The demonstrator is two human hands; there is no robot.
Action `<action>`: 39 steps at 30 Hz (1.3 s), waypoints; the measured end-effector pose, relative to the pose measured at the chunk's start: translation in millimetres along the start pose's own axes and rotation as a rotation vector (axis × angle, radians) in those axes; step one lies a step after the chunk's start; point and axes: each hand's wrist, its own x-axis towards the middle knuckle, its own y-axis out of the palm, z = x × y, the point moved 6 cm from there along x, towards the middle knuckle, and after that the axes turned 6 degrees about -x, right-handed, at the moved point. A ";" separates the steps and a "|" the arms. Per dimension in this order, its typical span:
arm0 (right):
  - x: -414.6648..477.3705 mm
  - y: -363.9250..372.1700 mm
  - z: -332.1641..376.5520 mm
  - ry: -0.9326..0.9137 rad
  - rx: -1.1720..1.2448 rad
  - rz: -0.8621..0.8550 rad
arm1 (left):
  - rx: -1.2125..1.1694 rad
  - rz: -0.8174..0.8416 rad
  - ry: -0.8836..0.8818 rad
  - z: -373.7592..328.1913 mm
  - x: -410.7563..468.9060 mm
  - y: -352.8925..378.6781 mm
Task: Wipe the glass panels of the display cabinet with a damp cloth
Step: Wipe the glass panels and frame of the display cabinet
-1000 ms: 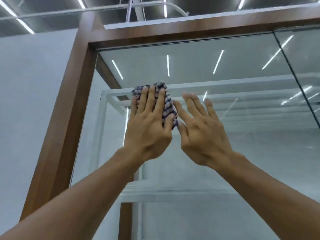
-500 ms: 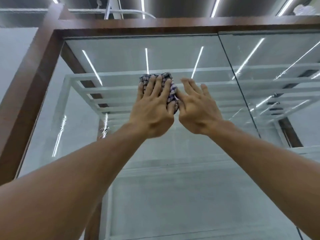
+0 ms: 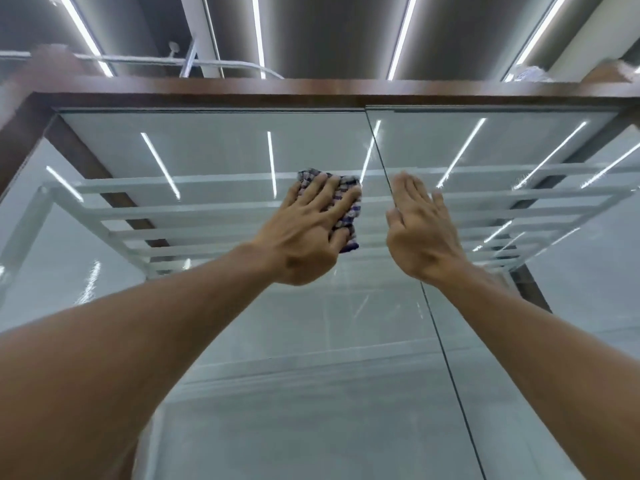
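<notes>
My left hand (image 3: 308,233) presses a blue-and-white checked cloth (image 3: 348,209) flat against the left glass panel (image 3: 207,150) of the display cabinet, high up near its top. The cloth's edge lies just left of the dark seam (image 3: 377,150) between the two panels. My right hand (image 3: 420,230) is flat and empty, fingers together, on or close to the right glass panel (image 3: 502,143) just past the seam. A gap separates the two hands.
A brown wooden frame (image 3: 311,93) borders the glass along the top and runs down the left side (image 3: 20,140). White shelf rails (image 3: 138,216) show through the glass. Ceiling light strips (image 3: 401,36) hang above and reflect in the panels.
The view has tilted further upward and both hands have slid right along the glass. My right hand has moved away from the cloth and across the seam, opening a gap between the hands.
</notes>
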 end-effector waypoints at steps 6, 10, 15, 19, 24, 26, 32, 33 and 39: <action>6.3 5.8 -6.7 0.004 0.050 -0.042 | -0.012 -0.026 -0.137 -26.2 44.4 7.4; 5.3 2.4 -8.5 0.024 0.110 -0.049 | 0.011 0.000 -0.061 -55.0 32.8 22.4; -21.6 3.8 2.3 0.005 0.037 0.025 | -0.039 0.035 0.074 -57.1 -5.2 23.7; -34.7 15.8 27.1 -0.017 -0.166 0.063 | -0.041 0.001 0.038 -32.0 -23.7 13.1; -24.9 45.2 93.9 -0.098 -0.058 0.131 | 0.017 -0.072 -0.088 25.3 -59.4 -4.7; -23.4 60.2 126.1 -0.136 -0.048 0.126 | 0.007 -0.067 -0.138 61.3 -78.7 -15.2; -24.2 95.7 243.2 -0.281 -0.078 0.169 | 0.010 -0.060 -0.319 164.6 -151.5 -51.6; -23.6 99.6 259.5 -0.291 -0.080 0.176 | 0.002 -0.062 -0.345 178.5 -162.2 -56.8; -25.4 119.1 303.7 -0.294 -0.197 0.156 | 0.002 -0.073 -0.479 251.3 -228.5 -79.3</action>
